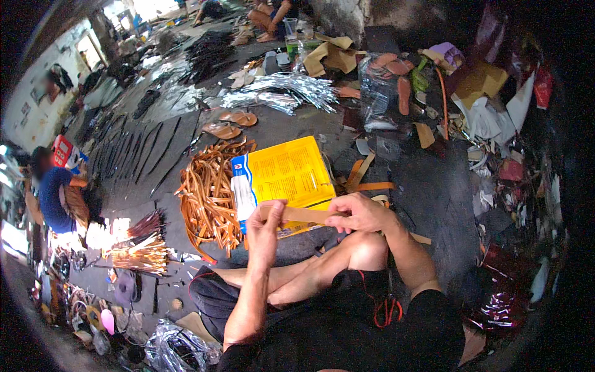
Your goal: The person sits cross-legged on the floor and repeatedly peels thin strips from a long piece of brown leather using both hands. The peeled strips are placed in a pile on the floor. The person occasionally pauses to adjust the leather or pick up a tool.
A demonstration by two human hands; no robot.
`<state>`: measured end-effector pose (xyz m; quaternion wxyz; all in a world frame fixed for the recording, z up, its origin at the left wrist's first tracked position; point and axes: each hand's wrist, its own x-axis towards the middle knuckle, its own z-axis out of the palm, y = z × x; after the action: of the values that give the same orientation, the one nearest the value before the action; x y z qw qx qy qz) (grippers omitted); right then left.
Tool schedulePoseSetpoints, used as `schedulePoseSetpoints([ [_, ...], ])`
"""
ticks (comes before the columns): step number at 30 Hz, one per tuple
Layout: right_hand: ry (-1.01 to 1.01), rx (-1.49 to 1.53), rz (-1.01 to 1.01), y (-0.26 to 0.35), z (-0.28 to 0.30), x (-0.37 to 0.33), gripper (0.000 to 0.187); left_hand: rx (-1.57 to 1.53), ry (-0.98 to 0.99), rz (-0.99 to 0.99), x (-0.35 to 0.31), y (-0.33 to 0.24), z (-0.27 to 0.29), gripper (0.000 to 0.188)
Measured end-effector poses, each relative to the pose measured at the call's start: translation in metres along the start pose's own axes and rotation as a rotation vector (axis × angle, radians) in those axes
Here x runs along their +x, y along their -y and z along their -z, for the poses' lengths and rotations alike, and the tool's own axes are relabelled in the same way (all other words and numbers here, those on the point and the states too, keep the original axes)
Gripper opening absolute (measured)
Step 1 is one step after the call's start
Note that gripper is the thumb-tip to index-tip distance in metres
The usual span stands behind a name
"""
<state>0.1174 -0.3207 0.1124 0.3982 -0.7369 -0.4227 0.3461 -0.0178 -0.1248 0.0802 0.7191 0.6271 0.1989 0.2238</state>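
Note:
A flat tan strip [305,214] is stretched between my two hands, above my crossed legs. My left hand [266,223] pinches its left end between thumb and fingers. At the other end, my right hand [361,212] grips the strip with its fingers bent round it. Just beyond my hands a yellow rectangular container [285,170] with a blue and white side lies flat. Against its left side is a heap of tangled orange-brown strips [207,192]. More tan and orange strips [365,177] lie to its right.
Brown sandals [230,125] and a bundle of silvery strips [288,93] lie farther out. Black strips [133,149] are laid in rows at left. A person in a blue shirt [59,198] sits at far left. Scraps [496,111] clutter the right side.

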Motion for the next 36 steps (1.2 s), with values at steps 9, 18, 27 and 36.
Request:
schedulePoseSetpoints([
  [9, -0.041, 0.083, -0.172, -0.053, 0.042, -0.022, 0.019, 0.127, -0.269, -0.043, 0.042, 0.002, 0.112, 0.020],
  [18, -0.583, -0.732, -0.179, -0.088, 0.105, -0.007, 0.030, 0.257, -0.033, 0.033, 0.059, 0.045, 0.111, 0.029],
  [27, -0.261, -0.341, 0.525, 0.002, -0.054, 0.159, 0.019, 0.239, -0.218, 0.069, 0.063, 0.049, 0.117, 0.020],
  [36, -0.135, -0.206, 0.458, -0.007, -0.086, 0.212, 0.016, 0.089, -0.224, 0.106, 0.072, 0.063, 0.118, 0.017],
])
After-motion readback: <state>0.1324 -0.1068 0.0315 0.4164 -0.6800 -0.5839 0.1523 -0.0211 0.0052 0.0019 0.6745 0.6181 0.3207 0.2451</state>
